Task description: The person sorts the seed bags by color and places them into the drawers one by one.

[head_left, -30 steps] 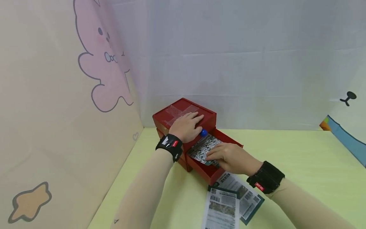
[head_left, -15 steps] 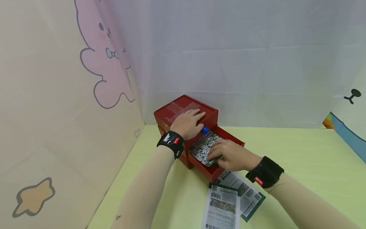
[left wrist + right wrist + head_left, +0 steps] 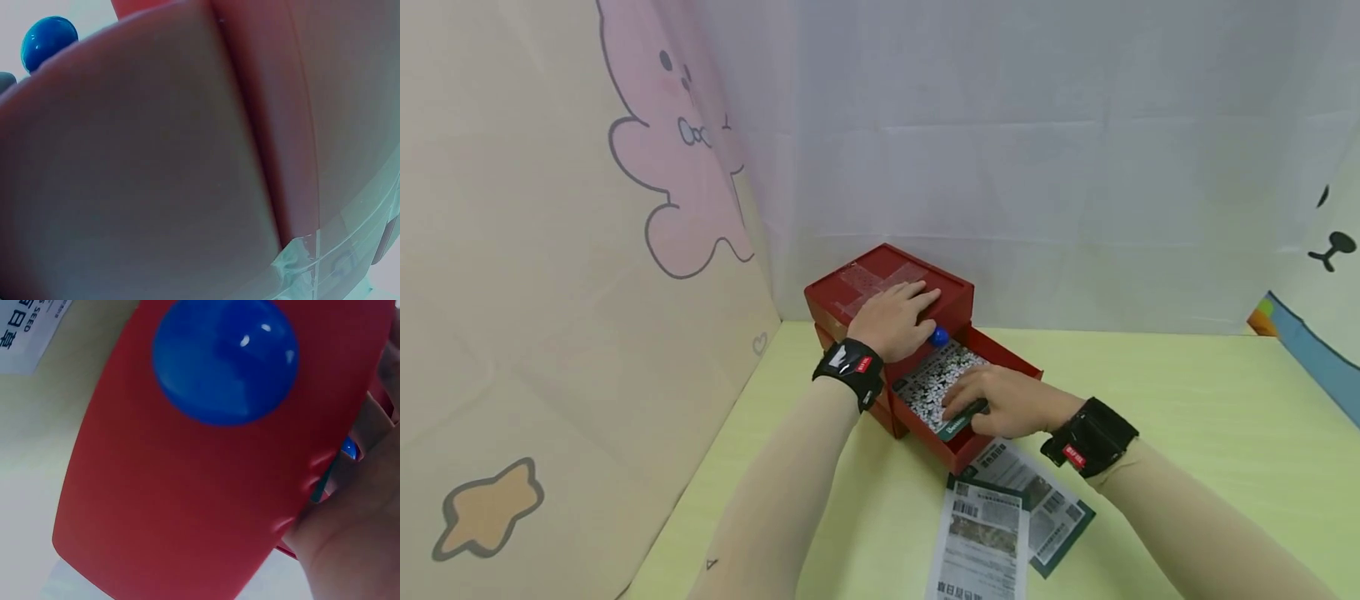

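My left hand (image 3: 891, 323) rests on the top front edge of a red drawer box (image 3: 880, 275), fingers spread over its lid. The thumb is beside a blue ball knob (image 3: 939, 337) on the upper front. My right hand (image 3: 1003, 400) reaches into the pulled-out lower drawer (image 3: 951, 457), fingertips on a seed packet (image 3: 936, 385) with white flowers and a green strip. That strip shows between fingers and thumb. In the right wrist view, the drawer's red front (image 3: 175, 487) with its blue knob (image 3: 225, 359) covers most of the picture; a sliver of green shows by the hand.
Two seed packets lie on the pale yellow table (image 3: 1150, 400) before the drawer: a front packet (image 3: 981, 542) overlaps a rear packet (image 3: 1052, 517), both with printed sides up. Clear tape (image 3: 872, 279) crosses the box lid. Cloth walls stand left and behind.
The right hand has shifted slightly and its fingers have lowered onto the packet, which lies flatter in the drawer with more green strip showing. The left hand stays on the box.
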The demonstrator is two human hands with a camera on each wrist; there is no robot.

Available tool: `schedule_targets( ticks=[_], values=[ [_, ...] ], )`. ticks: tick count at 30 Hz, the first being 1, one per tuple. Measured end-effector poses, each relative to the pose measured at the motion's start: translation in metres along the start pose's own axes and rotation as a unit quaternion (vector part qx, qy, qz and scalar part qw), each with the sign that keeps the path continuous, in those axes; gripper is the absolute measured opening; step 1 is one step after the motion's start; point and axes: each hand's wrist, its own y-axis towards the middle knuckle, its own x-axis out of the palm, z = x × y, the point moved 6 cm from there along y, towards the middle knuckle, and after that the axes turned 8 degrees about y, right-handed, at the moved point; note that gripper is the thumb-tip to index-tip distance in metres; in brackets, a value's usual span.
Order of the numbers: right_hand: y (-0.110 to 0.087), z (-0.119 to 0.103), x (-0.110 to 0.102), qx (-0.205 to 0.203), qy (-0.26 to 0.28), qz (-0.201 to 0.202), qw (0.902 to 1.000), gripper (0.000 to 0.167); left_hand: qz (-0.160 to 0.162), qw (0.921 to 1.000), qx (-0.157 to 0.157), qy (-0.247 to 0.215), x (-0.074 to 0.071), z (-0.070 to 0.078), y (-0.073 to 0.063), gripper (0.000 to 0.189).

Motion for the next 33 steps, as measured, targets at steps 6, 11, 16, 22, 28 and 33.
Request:
schedule_targets(
  ticks=[6, 11, 16, 22, 28, 33],
  values=[
    [0.000, 0.003, -0.001, 0.014, 0.008, 0.007, 0.9998, 0.030, 0.005, 1.0000, -0.001, 0.000, -0.001, 0.001, 0.000, 0.057],
    [-0.001, 0.003, 0.001, 0.020, 0.020, 0.011, 0.9995, 0.026, 0.005, 1.0000, -0.003, 0.004, -0.002, 0.001, 0.000, 0.057],
    [-0.002, 0.007, 0.006, 0.034, 0.009, 0.012, 0.9993, 0.024, 0.002, 1.0000, 0.000, 0.005, -0.002, 0.002, 0.000, 0.057],
    [0.000, 0.008, 0.010, 0.034, -0.002, 0.011, 0.9993, 0.024, -0.002, 1.0000, -0.003, 0.006, -0.002, 0.001, -0.002, 0.057],
    [0.002, 0.008, 0.012, 0.046, -0.012, 0.009, 0.9988, 0.025, 0.003, 1.0000, -0.003, 0.005, -0.003, 0.000, -0.003, 0.057],
    [0.004, 0.007, 0.013, 0.058, -0.021, 0.007, 0.9981, 0.026, 0.003, 1.0000, -0.003, 0.000, -0.003, 0.000, -0.005, 0.057]
  ],
)
